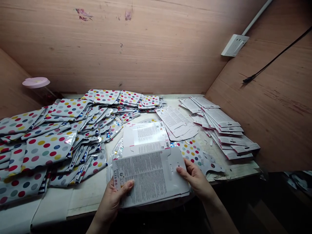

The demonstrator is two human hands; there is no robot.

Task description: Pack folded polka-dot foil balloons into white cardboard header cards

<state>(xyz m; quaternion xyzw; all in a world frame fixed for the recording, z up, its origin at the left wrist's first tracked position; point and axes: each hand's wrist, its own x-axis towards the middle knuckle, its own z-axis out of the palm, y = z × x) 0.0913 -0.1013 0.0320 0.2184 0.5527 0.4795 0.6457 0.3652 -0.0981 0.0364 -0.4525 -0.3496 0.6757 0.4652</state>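
Watching through the head camera, I see the left hand (110,203) and the right hand (195,177) well apart, clamped on opposite edges of a printed card (148,177), with both thumbs on top. The card is white and covered in small text, and it has a hanger cut-out near the right hand. It sits over the near part of the counter (80,201). A second card (146,138) lies just beyond it, partly under it, and I can make out clear plastic film (114,159) beneath their left side. A polka-dot sheet (192,152) lies just beyond the right hand.

To the left, a big heap of polka-dot packs (48,149) spreads across the counter, overlapping and fanned. To the right, a fanned row of cards (219,126) runs along the counter, with a looser bunch (174,122) between it and the second card. A jar with a pink lid (36,82) stands behind the heap at the far left. A white socket (234,45) and a black cable (275,58) are on the wooden wall (122,42) at the right.
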